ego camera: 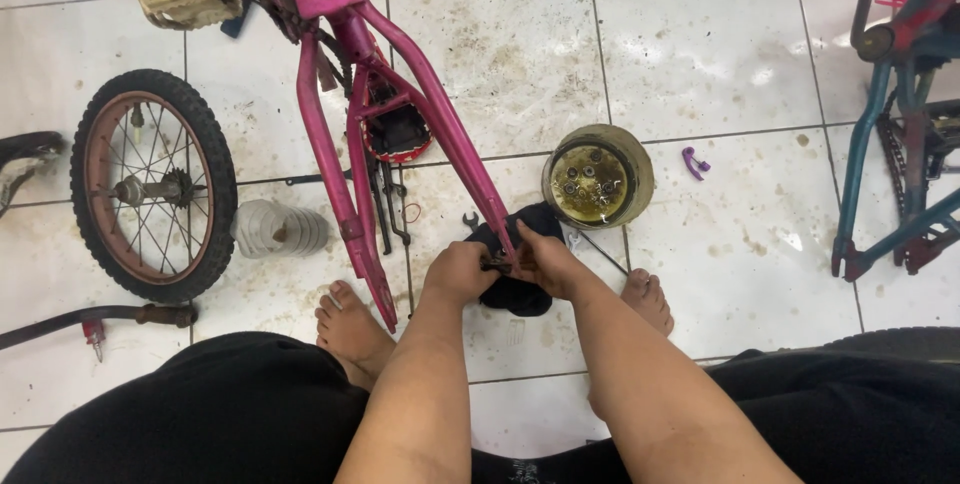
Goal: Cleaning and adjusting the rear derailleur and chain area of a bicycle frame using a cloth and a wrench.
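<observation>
An upturned magenta bicycle frame [400,74] lies on the tiled floor with its rear fork ends pointing toward me. My left hand [458,272] and my right hand [548,260] meet just below the right fork end, both closed on a small dark metal part [497,264]. A black rag [515,294] lies under the hands. A small wrench [471,221] rests on the floor just above my left hand.
A round container of yellowish liquid with small metal parts [598,176] stands right of the frame. A small spoked wheel [153,184] and a clear plastic bottle [280,229] lie left. A teal bicycle frame [890,144] stands far right. My bare feet [350,329] rest near the frame.
</observation>
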